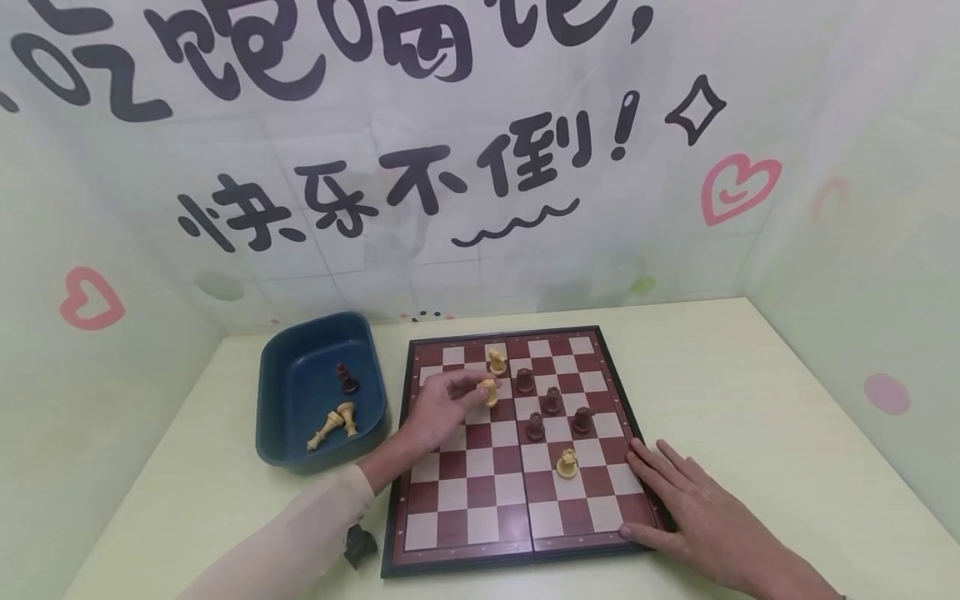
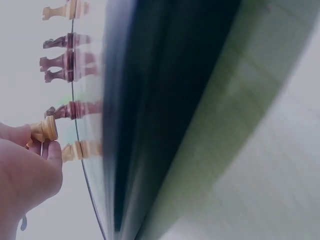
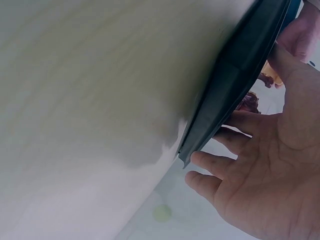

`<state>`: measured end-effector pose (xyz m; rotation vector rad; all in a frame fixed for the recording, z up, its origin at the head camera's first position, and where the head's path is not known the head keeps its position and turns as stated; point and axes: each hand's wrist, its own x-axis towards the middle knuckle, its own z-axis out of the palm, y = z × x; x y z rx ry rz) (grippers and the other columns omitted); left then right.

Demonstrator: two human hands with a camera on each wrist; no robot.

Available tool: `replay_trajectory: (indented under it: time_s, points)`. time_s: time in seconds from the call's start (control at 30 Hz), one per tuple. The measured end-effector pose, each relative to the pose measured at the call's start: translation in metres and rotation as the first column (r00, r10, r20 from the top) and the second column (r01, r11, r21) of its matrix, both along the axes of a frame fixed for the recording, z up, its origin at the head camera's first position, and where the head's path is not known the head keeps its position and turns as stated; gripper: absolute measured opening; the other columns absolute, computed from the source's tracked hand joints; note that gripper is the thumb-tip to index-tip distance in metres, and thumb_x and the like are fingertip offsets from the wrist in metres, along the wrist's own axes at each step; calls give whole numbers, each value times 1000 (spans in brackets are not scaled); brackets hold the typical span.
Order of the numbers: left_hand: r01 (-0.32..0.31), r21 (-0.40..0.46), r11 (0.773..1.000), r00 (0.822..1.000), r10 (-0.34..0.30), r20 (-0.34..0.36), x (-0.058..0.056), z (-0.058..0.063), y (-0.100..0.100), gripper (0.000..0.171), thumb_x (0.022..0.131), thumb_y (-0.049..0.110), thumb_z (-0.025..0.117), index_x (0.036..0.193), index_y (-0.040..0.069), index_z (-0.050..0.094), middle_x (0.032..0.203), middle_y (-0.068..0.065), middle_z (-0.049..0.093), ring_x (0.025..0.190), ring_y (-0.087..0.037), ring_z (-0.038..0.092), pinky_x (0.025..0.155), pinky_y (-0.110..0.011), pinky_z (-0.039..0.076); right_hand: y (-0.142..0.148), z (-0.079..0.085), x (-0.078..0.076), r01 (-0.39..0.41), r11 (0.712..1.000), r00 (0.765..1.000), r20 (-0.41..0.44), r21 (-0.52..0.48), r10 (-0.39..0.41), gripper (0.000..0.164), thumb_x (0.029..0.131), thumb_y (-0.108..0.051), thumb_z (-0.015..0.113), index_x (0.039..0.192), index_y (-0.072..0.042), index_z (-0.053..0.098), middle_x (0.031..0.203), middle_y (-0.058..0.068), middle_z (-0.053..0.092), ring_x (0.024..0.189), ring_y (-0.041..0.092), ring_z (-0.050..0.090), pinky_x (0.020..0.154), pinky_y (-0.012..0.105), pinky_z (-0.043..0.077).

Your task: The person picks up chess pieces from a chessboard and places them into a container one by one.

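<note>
In the head view my left hand [image 1: 442, 408] pinches a light chess piece [image 1: 489, 392] between thumb and fingers over the far left half of the chessboard [image 1: 472, 492]. The left wrist view shows this held piece [image 2: 49, 128] with its base raised off the board and its top hidden by the fingers. Just beyond it stands another light chess piece [image 1: 497, 361]. Several dark chess pieces [image 1: 552, 400] stand on the right half, with a light chess piece [image 1: 567, 463] nearer me. My right hand [image 1: 693, 512] rests on the board's right edge, fingers extended.
A blue tray [image 1: 273, 400] sits left of the board, holding a dark chess piece [image 1: 347, 379] and two light chess pieces [image 1: 326, 429]. A small black object [image 1: 360, 546] shows beside the left sleeve. A wall with lettering [image 1: 420, 267] rises behind the table [image 1: 720, 383].
</note>
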<state>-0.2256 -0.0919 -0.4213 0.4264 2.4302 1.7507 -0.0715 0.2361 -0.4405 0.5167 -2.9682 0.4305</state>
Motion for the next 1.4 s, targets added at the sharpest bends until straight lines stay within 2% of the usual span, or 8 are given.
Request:
replay_trajectory:
  time_s: [0.13,0.43,0.83,0.97,1.1,1.2,1.33,1.4]
  points:
    - [-33,-27,999,999,33,-4,-2,4,-5,24,99,11,69,122,5,73,117,-3,72,107,-18,67,88,-36,56,0,1,0,2,1000,1000,1,-1,-2,87,89,-70,62,151,-9,50,160,0,39,146,33,33,110,51,36]
    - [-30,58,998,999,31,-28,-7,12,-22,26,101,8,66,124,-1,70,118,-9,73,112,-20,65,88,-27,52,0,1,1,-2,1000,1000,5,-2,2,87,89,-70,62,150,-9,51,160,1,39,145,34,34,109,54,37]
    - [-83,58,995,997,83,-5,-8,18,-41,26,101,10,65,125,3,71,119,-7,72,109,-19,67,97,-44,52,0,0,0,-3,1000,1000,4,-3,3,87,89,-70,62,151,-9,50,160,1,39,145,34,34,108,53,38]
    - [-108,43,993,994,109,-25,-10,21,-50,26,100,12,67,124,3,72,116,-8,73,106,-19,68,95,-42,54,0,0,0,-3,1000,1000,2,-3,3,87,89,-70,62,151,-9,50,160,1,39,145,34,34,108,53,38]
    - [-128,44,991,991,129,-30,-10,23,-59,29,100,13,68,126,0,70,116,-11,73,105,-21,67,86,-28,55,0,0,0,-4,1000,1000,-1,-2,4,87,89,-69,62,151,-9,50,160,0,39,145,34,34,109,52,37]
    - [-144,48,988,989,145,-27,-11,24,-66,29,100,14,68,126,1,70,118,-12,72,106,-23,65,75,-18,50,0,0,0,0,1000,1000,7,-5,0,87,90,-69,62,151,-10,49,160,-1,38,145,34,33,118,38,27]
    - [-165,55,985,986,167,-28,-10,27,-77,30,100,14,68,127,1,70,119,-13,72,108,-19,65,84,-16,49,1,0,0,7,1000,999,32,-13,-6,87,90,-70,61,153,-11,48,161,-1,37,147,33,31,116,15,3]
    - [-177,55,983,983,179,-32,-10,28,-82,31,100,14,69,127,0,69,119,-13,72,109,-16,65,91,-17,49,1,1,-1,12,1000,999,41,-7,-12,88,90,-71,60,153,-12,48,161,-1,37,147,33,31,120,23,11]
